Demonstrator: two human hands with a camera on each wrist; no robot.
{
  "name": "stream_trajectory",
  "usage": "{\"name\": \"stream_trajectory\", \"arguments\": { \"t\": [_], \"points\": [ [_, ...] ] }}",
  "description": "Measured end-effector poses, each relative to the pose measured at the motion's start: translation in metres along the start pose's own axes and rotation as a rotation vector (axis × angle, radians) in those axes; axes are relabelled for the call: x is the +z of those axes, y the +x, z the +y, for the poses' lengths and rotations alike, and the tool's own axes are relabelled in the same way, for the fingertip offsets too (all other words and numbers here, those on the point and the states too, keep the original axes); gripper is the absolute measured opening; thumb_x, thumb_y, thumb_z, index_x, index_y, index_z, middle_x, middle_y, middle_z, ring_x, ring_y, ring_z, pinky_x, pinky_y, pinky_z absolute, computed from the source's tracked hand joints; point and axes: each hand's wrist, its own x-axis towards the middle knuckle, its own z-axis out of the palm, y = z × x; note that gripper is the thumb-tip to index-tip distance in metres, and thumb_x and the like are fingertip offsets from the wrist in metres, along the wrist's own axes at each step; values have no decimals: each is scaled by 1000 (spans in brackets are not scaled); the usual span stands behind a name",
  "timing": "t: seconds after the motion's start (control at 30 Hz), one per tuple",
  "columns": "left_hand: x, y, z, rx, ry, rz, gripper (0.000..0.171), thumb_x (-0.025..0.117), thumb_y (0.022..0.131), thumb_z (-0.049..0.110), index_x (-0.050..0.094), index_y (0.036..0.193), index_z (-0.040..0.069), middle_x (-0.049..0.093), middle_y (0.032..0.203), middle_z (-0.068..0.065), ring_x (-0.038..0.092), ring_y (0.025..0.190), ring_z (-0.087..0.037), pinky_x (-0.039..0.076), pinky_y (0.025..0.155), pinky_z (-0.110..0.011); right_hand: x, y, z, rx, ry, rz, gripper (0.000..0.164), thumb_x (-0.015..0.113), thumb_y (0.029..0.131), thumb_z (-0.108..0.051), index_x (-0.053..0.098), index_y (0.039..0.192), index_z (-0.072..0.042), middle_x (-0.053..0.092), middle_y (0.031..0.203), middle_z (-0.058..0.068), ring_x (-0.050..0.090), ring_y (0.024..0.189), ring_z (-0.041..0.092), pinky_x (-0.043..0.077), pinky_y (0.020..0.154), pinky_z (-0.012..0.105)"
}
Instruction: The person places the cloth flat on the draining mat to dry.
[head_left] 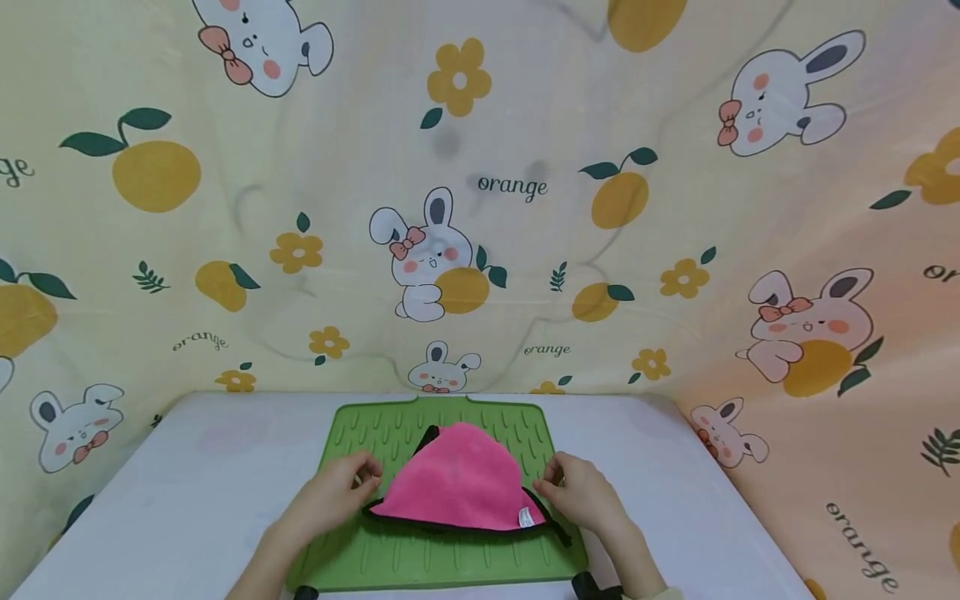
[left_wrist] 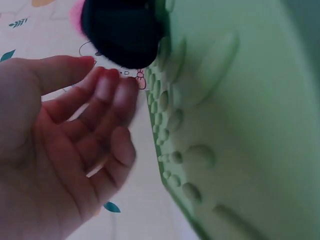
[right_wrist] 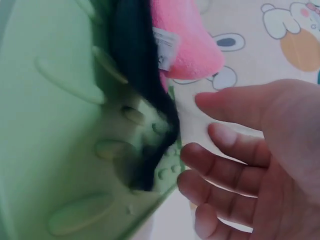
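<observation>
A pink cloth piece shaped like a cap [head_left: 457, 483], with black edging and a small white label [head_left: 527, 517], lies domed over a ridged green mat [head_left: 367, 562]. To its left is my left hand [head_left: 335, 492], fingers loosely bent and nothing held. In the left wrist view, that hand [left_wrist: 75, 130] hovers just off the black edging [left_wrist: 120, 35]. My right hand [head_left: 581, 496] is close to the cap's right corner. The right wrist view shows its fingers [right_wrist: 215, 167] relaxed and apart from a dangling black strap [right_wrist: 162, 125]. The cap's underside is hidden.
The mat rests on a white table [head_left: 180, 467]. Behind it hangs a cream cloth [head_left: 360, 150] printed with rabbits and oranges, which continues along the right side. Dark objects [head_left: 592, 586] show near the mat's front edge.
</observation>
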Motion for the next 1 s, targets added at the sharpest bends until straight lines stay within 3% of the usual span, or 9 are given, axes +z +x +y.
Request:
{"name": "stream_trajectory", "arguments": {
  "t": [0.13,0.27,0.43,0.7,1.0],
  "points": [
    [7,0,-5,-20,39,-48,12,66,89,19,63,95,9,61,79,5,56,74,-10,47,63,-30,5,1,-1,14,40,-7,22,71,84,-29,59,91,-13,60,77,-4,53,66,11,43,54,29],
    [13,1,-8,1,55,-70,14,67,87,20,64,95,9,60,78,7,55,73,-9,48,64,-30,9,3,-1,-42,95,-86,26,70,85,-27,61,102,-9,63,82,-2,57,69,11,46,56,30],
    [18,0,-8,23,86,-80,14,69,82,12,63,94,7,57,77,4,53,72,-11,47,63,-28,15,5,0,-113,112,-155,23,70,84,-19,62,103,-9,63,79,-2,56,67,10,46,56,28],
    [22,-1,-5,4,127,-99,13,70,79,10,63,90,7,52,72,4,47,66,-12,42,58,-29,22,5,1,-159,43,-132,21,70,81,-16,64,100,-11,64,78,-6,57,70,7,47,61,28],
    [22,-2,-6,16,118,-91,10,61,80,0,62,84,9,52,70,4,47,65,-12,41,57,-27,21,6,2,-163,50,-123,19,70,82,-17,65,100,-11,66,80,-5,58,72,6,47,62,26]
  ]
}}
